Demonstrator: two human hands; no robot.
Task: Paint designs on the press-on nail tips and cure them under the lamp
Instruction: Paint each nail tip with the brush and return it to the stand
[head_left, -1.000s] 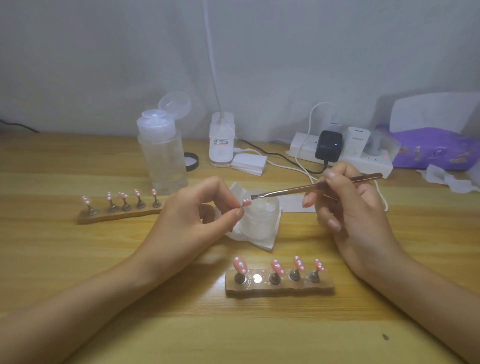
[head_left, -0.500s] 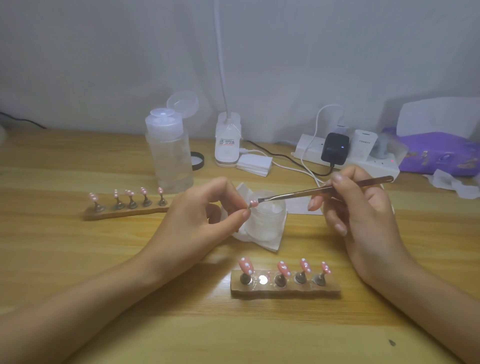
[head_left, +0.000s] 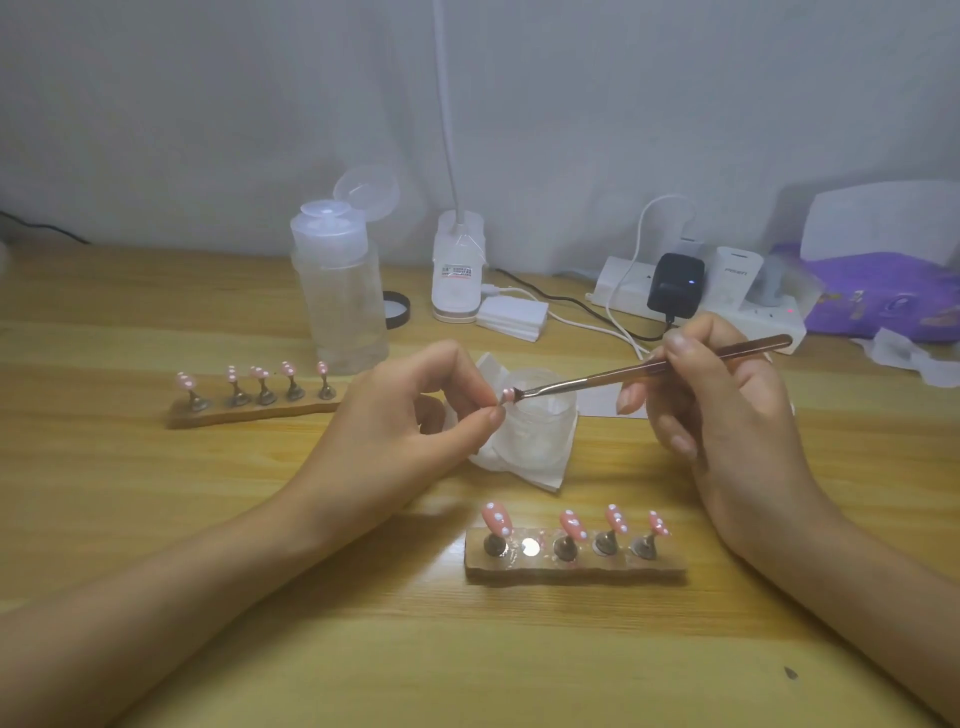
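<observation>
The near nail tips (head_left: 573, 522) are pink with small white dots, and the far nail tips (head_left: 258, 372) match. The single nail tip (head_left: 507, 397) at the bristles is pink too. The brush (head_left: 597, 378) has a coppery rose handle. The worktop (head_left: 208, 493) is pale yellow wood with streaky grain. The charger (head_left: 675, 283) is black, the power strip (head_left: 774, 318) white, the packet (head_left: 878, 291) purple.

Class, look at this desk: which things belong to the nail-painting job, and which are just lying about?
Job in hand:
left hand pinching a nail tip
right hand holding the brush
near holder and far holder of tips
jar
white lamp, probably for curing

Lying about:
power strip
black charger
purple packet
black lid
</observation>
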